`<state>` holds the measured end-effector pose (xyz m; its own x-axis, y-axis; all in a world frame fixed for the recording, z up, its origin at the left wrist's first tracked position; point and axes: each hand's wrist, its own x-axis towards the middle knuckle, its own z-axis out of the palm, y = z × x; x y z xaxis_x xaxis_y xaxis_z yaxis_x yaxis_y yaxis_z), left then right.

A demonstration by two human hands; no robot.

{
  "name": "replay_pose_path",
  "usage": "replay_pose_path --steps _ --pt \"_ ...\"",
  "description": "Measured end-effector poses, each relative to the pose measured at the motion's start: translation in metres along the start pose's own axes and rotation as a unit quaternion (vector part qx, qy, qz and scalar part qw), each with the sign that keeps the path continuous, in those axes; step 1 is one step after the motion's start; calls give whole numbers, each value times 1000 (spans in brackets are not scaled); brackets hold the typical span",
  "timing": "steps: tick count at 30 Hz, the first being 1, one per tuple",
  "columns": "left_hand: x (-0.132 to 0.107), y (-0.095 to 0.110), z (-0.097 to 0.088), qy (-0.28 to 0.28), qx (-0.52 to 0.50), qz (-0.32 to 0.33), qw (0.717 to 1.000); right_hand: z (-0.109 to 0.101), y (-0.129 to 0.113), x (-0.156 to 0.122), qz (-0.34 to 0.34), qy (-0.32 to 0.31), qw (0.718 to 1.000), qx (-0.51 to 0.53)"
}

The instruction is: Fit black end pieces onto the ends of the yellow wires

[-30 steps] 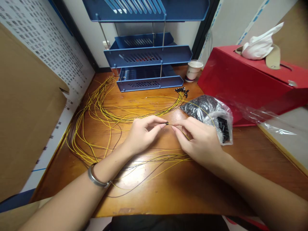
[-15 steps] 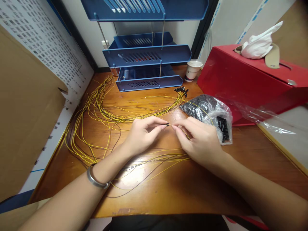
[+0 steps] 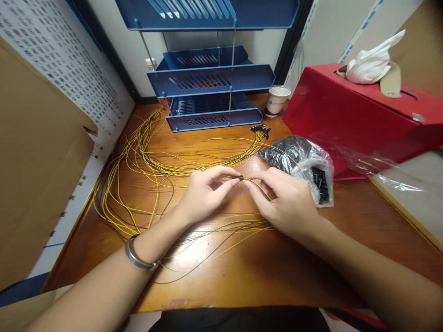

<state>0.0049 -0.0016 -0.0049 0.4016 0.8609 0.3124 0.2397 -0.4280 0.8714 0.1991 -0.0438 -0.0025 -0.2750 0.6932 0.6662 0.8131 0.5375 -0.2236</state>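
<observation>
**Small black plastic piece [image 3: 241, 178] held at the left fingertips, on the line of a thin yellow wire [image 3: 265, 192]**

The left hand [image 3: 204, 192] has its grip pinching the black piece between thumb and forefinger, above the middle of the brown wooden worktop [image 3: 221, 281]. Just beside it, the right hand [image 3: 289, 196] has thumb and forefinger on either side of the wire; whether that grip presses on it I cannot tell.

Below the hands, loose yellow and dark strands [image 3: 242, 225] run beneath the right hand, their ends hidden. Beyond the hands, a long curved bundle of yellow and dark wires [image 3: 235, 160] ends in a cluster of black tips [image 3: 261, 131], which look finished. To the right, a clear plastic bag [image 3: 290, 154] holds many more black pieces [image 3: 320, 184].

The work seems partway along: many ends appear fitted, while the piece in hand is too small to judge as seated. How many strands remain is unclear.
</observation>
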Motion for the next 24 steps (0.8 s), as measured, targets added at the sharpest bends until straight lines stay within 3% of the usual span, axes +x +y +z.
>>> replay_pose_path --steps 24 --pt "-1 -2 1 -1 5 12 1000 1 1 -1 -10 5 1000 7"
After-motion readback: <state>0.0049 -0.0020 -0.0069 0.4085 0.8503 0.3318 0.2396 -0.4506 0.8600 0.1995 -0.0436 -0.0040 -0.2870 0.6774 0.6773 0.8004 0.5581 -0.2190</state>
